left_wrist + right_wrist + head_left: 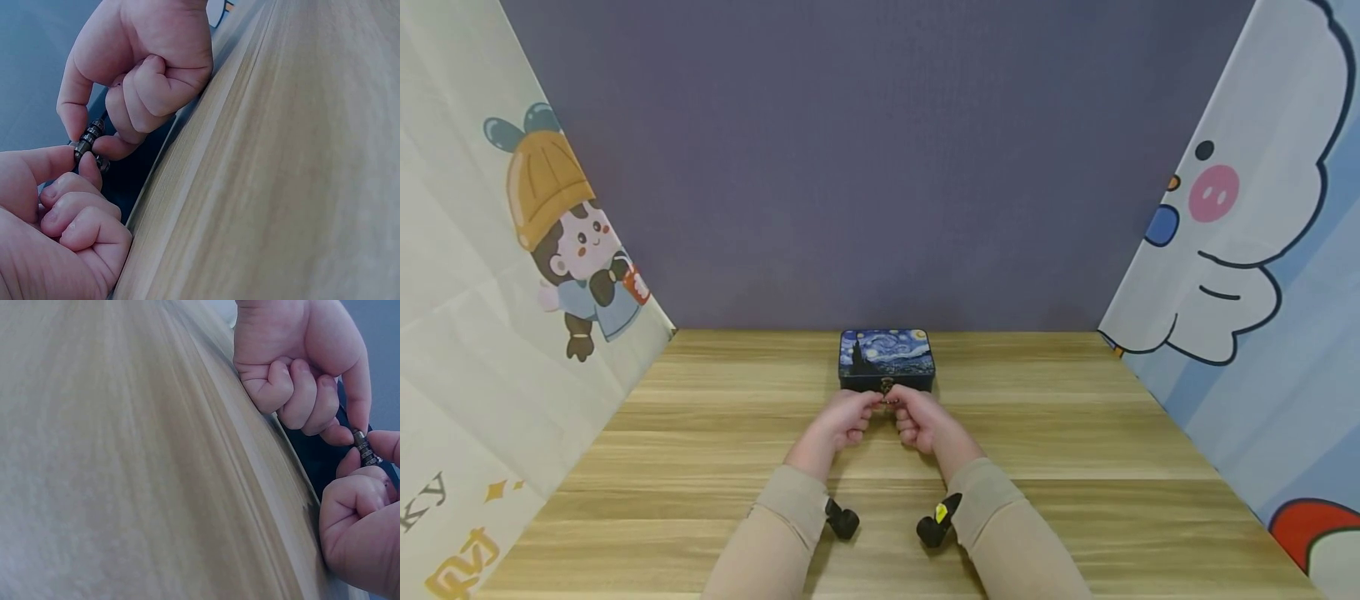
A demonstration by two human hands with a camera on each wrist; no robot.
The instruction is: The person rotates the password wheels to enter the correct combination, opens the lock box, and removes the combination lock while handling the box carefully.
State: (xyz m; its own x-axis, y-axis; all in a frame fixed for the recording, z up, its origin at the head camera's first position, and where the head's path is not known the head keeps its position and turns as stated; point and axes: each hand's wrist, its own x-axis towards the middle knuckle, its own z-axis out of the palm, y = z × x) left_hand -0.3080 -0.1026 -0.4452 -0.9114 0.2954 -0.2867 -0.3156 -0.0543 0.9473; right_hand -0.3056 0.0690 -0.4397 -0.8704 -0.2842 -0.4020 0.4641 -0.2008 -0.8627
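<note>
A dark blue tin box [887, 354] with a swirling night-sky painting on its lid stands at the back of the table, its lid down. At its front clasp [887, 384] hangs a small barrel-shaped combination padlock [89, 139] with ringed dials. My left hand [850, 414] pinches one end of this padlock between thumb and forefinger, the other fingers curled in. From the opposite side my right hand [921, 417] pinches the other end the same way. In both wrist views the fingertips cover part of the padlock, and its numbers are too small to read.
The wood-grain table [700, 483] stretches out around the box and forearms. A grey-purple panel [880, 167] rises right behind the box. Printed cloths with cartoon figures hang at the left [460, 275] and right [1262, 400].
</note>
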